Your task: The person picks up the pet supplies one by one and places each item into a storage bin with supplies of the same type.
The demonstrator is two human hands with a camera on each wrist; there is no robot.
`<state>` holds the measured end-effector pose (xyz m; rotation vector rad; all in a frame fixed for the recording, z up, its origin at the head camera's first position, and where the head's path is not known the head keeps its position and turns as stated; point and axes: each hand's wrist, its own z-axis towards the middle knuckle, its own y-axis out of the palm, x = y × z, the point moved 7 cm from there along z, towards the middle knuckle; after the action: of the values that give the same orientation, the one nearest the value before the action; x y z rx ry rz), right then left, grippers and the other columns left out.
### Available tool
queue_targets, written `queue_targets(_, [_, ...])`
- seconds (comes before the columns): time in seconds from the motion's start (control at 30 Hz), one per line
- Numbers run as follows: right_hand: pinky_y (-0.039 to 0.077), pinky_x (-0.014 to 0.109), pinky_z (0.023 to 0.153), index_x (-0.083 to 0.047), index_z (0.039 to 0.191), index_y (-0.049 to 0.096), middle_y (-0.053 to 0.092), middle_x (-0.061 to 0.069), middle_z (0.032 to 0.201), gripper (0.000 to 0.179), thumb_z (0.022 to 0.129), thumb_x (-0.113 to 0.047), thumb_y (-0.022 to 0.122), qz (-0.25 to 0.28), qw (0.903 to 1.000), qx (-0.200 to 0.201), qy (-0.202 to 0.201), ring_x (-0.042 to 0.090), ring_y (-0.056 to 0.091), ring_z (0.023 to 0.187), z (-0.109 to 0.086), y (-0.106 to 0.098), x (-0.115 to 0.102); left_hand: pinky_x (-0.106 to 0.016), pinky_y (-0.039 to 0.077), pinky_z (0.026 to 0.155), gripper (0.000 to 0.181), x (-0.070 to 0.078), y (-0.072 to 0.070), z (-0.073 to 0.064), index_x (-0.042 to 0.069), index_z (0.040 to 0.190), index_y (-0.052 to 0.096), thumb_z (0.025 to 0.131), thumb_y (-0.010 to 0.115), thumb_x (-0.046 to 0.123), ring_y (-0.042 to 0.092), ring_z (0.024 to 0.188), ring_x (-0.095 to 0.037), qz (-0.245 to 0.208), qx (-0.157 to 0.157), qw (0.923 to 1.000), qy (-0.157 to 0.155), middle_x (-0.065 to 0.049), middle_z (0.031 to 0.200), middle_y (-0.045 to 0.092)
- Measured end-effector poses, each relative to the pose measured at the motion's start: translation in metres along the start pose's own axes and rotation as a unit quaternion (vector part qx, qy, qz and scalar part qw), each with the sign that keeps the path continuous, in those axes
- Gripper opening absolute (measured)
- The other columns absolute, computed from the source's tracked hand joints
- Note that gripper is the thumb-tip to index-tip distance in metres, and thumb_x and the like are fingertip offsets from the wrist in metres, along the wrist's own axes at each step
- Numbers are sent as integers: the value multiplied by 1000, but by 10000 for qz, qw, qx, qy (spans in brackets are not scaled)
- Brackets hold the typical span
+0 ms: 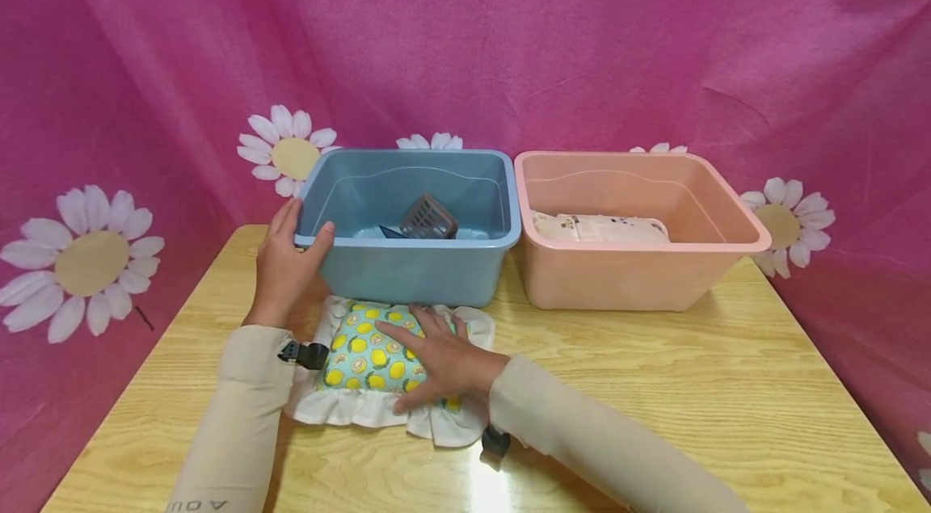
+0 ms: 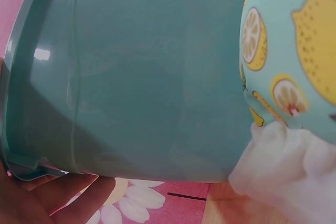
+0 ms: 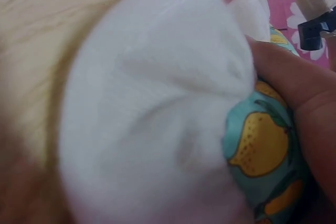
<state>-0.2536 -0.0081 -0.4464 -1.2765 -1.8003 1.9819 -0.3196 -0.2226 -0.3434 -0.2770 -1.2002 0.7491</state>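
A small lemon-print pillow (image 1: 364,355) with a white ruffled edge lies flat on the table in front of a blue plastic bin (image 1: 414,279). My right hand (image 1: 454,359) rests on the pillow's right half, its fingers spread over the print. In the right wrist view the thumb (image 3: 299,82) lies against the printed cloth beside the white ruffle (image 3: 157,108). My left hand (image 1: 287,262) grips the front left corner of the bin's rim, thumb on the front edge. In the left wrist view its fingers (image 2: 79,198) reach under the rim along the outer wall.
Inside the blue bin are a grey slotted plastic basket (image 1: 431,218) and a dark blue flat piece (image 1: 391,232). A pink bin (image 1: 604,279) stands close on the right, holding a folded cream printed cloth (image 1: 618,229). Behind the wooden table (image 1: 655,384) hangs a magenta daisy-print curtain (image 1: 465,36).
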Motion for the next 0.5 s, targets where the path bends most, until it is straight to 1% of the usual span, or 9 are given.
queue_targets(0.2, [12,71,106,-48,152,3,4,11,160,109,71,-64,74,-117,9999,73,-78,33,6,146,-1,4,0,-62,38,100,75,1,-1,-1,14,153,28,92,57,47,35,136,-39,-12,33,10000,49,-9,156,27])
queue_targets(0.3, [14,70,106,-48,152,3,6,11,159,107,73,-63,73,-160,9998,119,-87,33,8,146,-2,5,0,-62,39,98,76,1,0,-1,15,153,28,92,57,48,35,136,-40,-58,-4,10000,54,-9,156,27])
queue_targets(0.4, [18,68,105,-48,152,4,10,12,159,104,75,-60,73,-246,9995,149,-94,33,12,145,-3,4,0,-62,39,98,77,0,1,-1,16,154,27,91,57,50,34,136,-40,-70,-38,10000,8,-8,157,26])
queue_targets(0.5, [23,64,104,-48,152,6,16,10,156,101,76,-60,72,-387,9990,206,-97,32,18,143,-4,3,1,-62,39,98,77,-1,1,0,16,154,26,91,56,51,33,137,-40,-59,-72,10000,-29,-7,157,25])
